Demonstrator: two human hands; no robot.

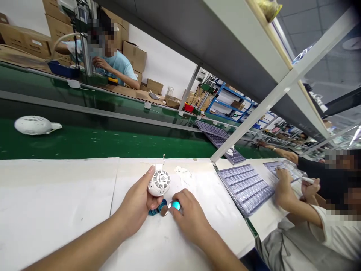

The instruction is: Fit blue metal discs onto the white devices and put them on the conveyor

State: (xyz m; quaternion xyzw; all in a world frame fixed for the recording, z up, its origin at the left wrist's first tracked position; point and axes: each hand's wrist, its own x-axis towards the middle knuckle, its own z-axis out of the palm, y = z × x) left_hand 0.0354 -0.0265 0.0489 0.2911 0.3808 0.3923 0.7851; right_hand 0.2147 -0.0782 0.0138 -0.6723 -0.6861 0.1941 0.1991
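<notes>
My left hand (134, 209) is closed around a white round plastic housing (159, 183), whose face carries a ring of openings. A thin stem with a small tip sticks up from the housing's top. Just to its right, my right hand (191, 216) pinches a shiny round blue disc (176, 205) between thumb and fingers. Between my hands, a small heap of blue discs (153, 212) lies on the white work surface (70, 210), partly hidden by my left fingers. A silver-faced disc (164, 210) rests at the heap's right side.
Behind the work surface runs a green conveyor belt (84, 141) with a white teardrop-shaped device (35, 125). Compartmented trays (245, 186) lie to the right, near a co-worker's hands (284, 184). A slanting white post (254, 116) supports a shelf overhead. Another person sits across the belt.
</notes>
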